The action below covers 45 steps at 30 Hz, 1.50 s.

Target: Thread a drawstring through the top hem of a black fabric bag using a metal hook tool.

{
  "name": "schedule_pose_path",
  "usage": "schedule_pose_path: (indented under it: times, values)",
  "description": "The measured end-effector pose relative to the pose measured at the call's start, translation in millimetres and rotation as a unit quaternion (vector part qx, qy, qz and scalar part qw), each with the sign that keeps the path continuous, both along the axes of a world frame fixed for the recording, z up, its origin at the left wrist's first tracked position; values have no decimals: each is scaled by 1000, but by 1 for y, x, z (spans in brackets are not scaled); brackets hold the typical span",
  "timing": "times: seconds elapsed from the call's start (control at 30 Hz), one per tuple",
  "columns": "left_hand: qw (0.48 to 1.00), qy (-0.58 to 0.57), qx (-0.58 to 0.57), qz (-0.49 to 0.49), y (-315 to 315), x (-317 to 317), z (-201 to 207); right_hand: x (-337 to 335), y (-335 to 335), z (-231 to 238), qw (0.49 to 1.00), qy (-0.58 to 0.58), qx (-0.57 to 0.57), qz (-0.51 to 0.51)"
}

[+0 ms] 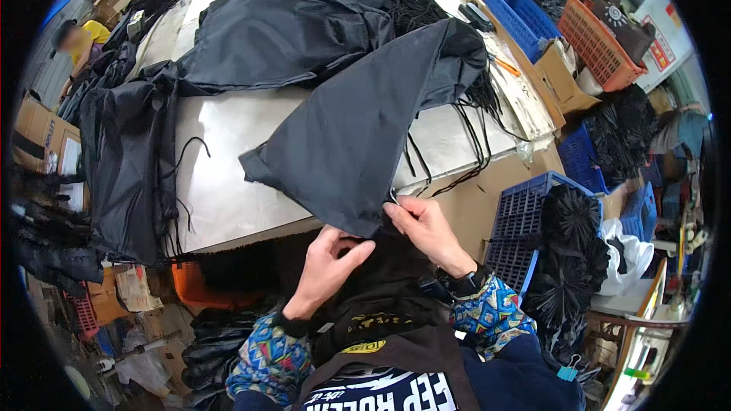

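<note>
A black cloth bag or panel [343,122] of thin, smooth fabric lies across the table, its near corner hanging over the front edge. At that corner my left hand [324,270] is closed, with fingertips on the lower edge of the cloth. Just to the right, my right hand [428,232] pinches a small shiny metal piece [394,196] at the cloth's side edge. Its exact kind is too small to tell. Black cords [476,141] trail from under the right side of the cloth.
More black cloth pieces are heaped on the pale table [228,152] at the back and left. A blue crate [521,221] with black bundles stands at the right. An orange crate [601,42] and a blue crate [521,15] sit at the far right. Another person [87,38] is at the far left.
</note>
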<state>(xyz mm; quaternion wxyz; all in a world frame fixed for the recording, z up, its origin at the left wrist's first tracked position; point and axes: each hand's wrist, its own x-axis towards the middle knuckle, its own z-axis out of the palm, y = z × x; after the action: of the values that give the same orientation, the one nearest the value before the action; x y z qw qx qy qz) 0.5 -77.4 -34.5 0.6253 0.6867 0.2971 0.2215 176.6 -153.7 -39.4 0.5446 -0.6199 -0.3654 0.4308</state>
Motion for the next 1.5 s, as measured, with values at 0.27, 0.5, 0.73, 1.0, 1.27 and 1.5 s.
schedule_pose_path:
  times: [0.27, 0.5, 0.73, 1.0, 1.27, 1.5]
  values:
    - [986, -80, -105, 100, 6, 14, 16, -21, 0, 32, 982, -185, 30, -9]
    - [982, -116, -113, 96, 3, 24, 21, -21, 0, 32, 983, -184, 19, -3]
    - [970, -141, -189, 64, 5, 16, 24, -24, -10, 51, 970, -241, 28, 32]
    - [915, -218, -329, 86, 8, 19, 42, -41, -20, 81, 889, -451, 85, -12]
    - [916, -210, -324, 111, 6, 18, 43, -42, -16, 74, 844, -533, 57, -13]
    - [953, -163, -241, 86, 0, 16, 41, -42, -13, 75, 864, -501, 33, 20]
